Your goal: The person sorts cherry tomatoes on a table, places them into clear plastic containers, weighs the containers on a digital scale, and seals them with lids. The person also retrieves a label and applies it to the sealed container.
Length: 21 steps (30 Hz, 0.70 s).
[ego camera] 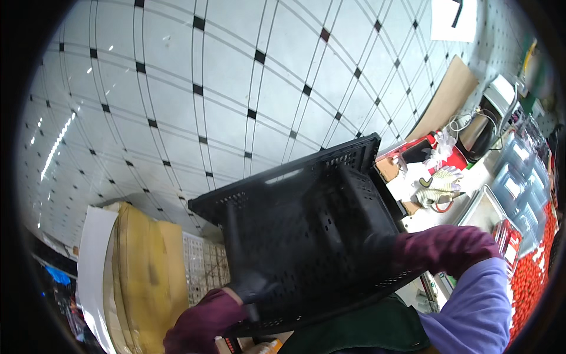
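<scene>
A large black plastic crate (292,230), with slotted walls, is tilted before me with its inside facing up. My left hand (252,285), in a dark glove, is on its near left part. On the right, my right hand (378,250), also dark-gloved, grips the crate by its right side. The fingers of both hands blend into the black plastic and are hard to make out. Maroon sleeve covers (442,248) reach over both forearms.
Left of the crate stand folded cardboard (150,265) and a pale plastic crate (205,265). To the right, a worktop holds striped work gloves (437,186), an electric kettle (477,132), clear plastic containers (522,177) and many small red fruits (528,283). A tiled wall (230,79) rises behind.
</scene>
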Each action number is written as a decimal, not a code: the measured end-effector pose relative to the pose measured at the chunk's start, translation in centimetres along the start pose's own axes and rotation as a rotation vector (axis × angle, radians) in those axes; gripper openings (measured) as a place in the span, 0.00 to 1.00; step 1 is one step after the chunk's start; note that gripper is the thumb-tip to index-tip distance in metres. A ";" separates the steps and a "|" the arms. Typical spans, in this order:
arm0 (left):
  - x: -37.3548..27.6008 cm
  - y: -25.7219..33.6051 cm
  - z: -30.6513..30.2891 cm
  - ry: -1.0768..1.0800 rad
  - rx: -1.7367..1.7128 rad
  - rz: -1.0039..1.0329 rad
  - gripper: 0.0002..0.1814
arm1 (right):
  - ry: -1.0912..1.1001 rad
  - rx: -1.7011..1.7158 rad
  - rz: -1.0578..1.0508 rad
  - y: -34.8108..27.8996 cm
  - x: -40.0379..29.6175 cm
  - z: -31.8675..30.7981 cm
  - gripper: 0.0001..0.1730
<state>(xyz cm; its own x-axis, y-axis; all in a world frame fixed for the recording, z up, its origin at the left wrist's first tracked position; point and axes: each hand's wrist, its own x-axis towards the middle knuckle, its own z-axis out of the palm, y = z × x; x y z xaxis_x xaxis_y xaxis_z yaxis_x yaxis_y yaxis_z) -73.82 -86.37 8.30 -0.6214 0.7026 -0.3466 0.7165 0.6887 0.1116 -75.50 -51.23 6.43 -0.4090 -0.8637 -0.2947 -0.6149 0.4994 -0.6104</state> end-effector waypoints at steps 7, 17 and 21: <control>-7.0 -2.8 -4.1 -0.109 0.166 -0.431 0.24 | 0.347 -0.345 0.366 5.4 -4.5 -2.1 0.25; -9.2 -4.3 -0.9 0.188 0.795 -0.376 0.33 | 0.478 -0.518 0.020 -0.9 -1.6 -0.2 0.31; -5.0 -1.2 -6.6 0.257 0.522 -0.342 0.37 | 0.551 -0.738 0.269 -1.2 -4.0 -0.2 0.33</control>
<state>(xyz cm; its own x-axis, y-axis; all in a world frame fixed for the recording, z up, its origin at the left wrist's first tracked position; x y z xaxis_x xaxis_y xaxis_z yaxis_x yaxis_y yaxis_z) -73.66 -89.50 15.99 -0.8498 0.5253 -0.0423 0.4852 0.7486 -0.4518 -73.28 -48.37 8.52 -0.7424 -0.6541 0.1448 -0.6468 0.7562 0.0992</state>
